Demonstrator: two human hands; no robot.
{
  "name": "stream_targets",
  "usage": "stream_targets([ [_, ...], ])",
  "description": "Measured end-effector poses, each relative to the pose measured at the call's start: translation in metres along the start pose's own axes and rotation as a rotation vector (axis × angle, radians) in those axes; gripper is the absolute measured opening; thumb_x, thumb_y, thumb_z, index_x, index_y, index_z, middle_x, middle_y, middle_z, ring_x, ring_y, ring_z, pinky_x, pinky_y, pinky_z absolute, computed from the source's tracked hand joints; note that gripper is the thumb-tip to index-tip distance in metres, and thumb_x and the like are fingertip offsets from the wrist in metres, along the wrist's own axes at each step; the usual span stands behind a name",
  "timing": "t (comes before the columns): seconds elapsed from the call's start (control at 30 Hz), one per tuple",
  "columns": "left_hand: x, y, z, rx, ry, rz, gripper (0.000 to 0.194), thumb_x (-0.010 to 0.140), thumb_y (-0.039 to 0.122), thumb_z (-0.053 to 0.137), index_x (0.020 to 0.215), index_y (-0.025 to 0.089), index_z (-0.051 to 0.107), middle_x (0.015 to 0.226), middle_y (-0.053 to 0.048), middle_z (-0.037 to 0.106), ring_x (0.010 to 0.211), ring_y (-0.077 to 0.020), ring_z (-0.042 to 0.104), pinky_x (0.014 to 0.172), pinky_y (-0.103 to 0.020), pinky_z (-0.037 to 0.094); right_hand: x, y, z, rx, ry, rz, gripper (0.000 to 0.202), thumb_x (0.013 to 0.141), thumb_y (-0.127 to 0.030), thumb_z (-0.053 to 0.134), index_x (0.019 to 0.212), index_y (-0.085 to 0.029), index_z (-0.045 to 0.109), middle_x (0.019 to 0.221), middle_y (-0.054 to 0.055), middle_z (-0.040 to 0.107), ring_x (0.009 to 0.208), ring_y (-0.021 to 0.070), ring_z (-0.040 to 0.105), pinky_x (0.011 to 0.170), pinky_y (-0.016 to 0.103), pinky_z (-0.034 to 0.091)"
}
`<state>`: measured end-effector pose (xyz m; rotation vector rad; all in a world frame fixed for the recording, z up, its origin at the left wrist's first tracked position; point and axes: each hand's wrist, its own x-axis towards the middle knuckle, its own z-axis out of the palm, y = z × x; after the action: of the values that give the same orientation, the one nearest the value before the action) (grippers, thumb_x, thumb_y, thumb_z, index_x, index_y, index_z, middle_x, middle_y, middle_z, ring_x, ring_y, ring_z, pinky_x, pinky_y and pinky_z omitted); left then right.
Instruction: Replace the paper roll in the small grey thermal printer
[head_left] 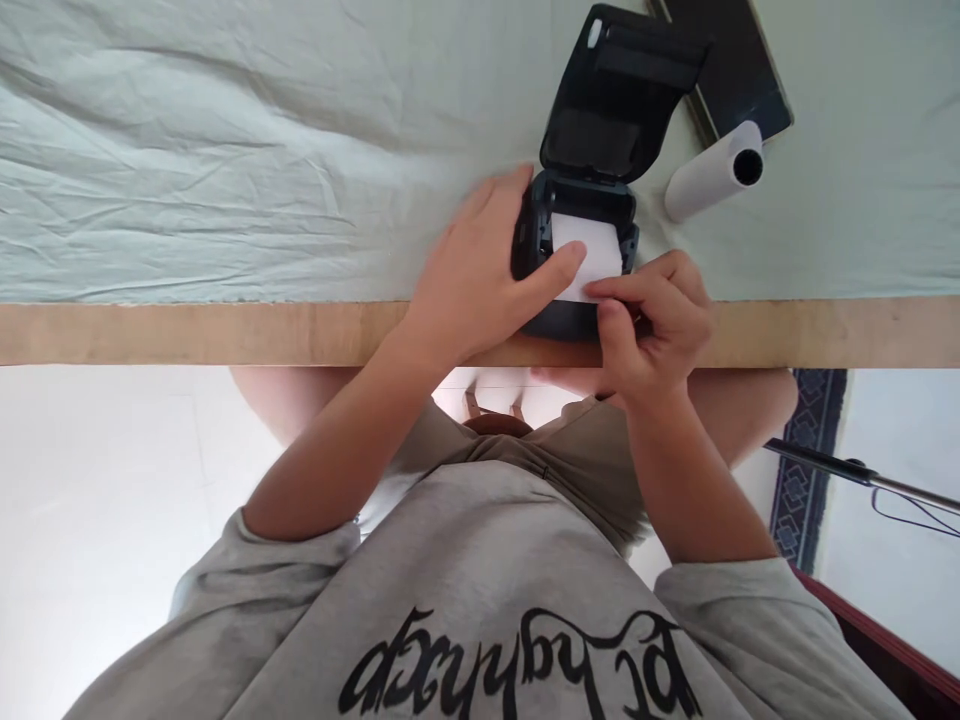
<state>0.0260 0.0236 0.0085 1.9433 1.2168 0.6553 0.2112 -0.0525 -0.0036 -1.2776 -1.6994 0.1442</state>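
A small black receipt printer (576,322) lies at the table's front edge with its lid (609,100) swung up and back. White paper (586,232) sits in its open bay, and the end of it reaches toward me. My left hand (480,265) wraps the printer's left side, with the thumb lying over the paper. At the printer's front right, my right hand (661,315) has its thumb and forefinger closed at the paper's front edge. Its other fingers are curled in.
A white paper roll with a dark core (709,178) lies to the right of the printer. Behind it is a dark flat box (731,60). A wrinkled pale green cloth (262,150) covers the table up to its bare wooden front edge (187,333).
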Motion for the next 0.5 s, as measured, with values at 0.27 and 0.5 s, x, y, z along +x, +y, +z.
stream_targets([
  [0.27,0.005,-0.021,0.013,-0.034,0.029,0.128,0.076,0.086,0.062,0.065,0.156,0.037,0.048,0.154,-0.004,0.057,0.146,-0.041,0.05,0.123,-0.064,0.04,-0.004,0.011,-0.001,0.017,0.033,0.167,0.03,0.102,-0.053,0.05,0.104,-0.03,0.069,0.081,0.003,0.055,0.076,0.0174,0.056,0.073,0.037,0.054],
  [0.5,0.004,-0.028,0.013,-0.054,-0.008,0.157,0.09,0.085,0.062,0.07,0.164,0.035,0.037,0.162,-0.006,0.05,0.151,-0.0421,0.045,0.122,-0.063,0.041,0.036,0.042,0.015,0.136,-0.004,0.248,0.055,0.093,-0.035,0.057,0.144,-0.043,0.037,0.158,-0.001,0.039,0.158,0.0211,0.036,0.129,0.048,0.039],
])
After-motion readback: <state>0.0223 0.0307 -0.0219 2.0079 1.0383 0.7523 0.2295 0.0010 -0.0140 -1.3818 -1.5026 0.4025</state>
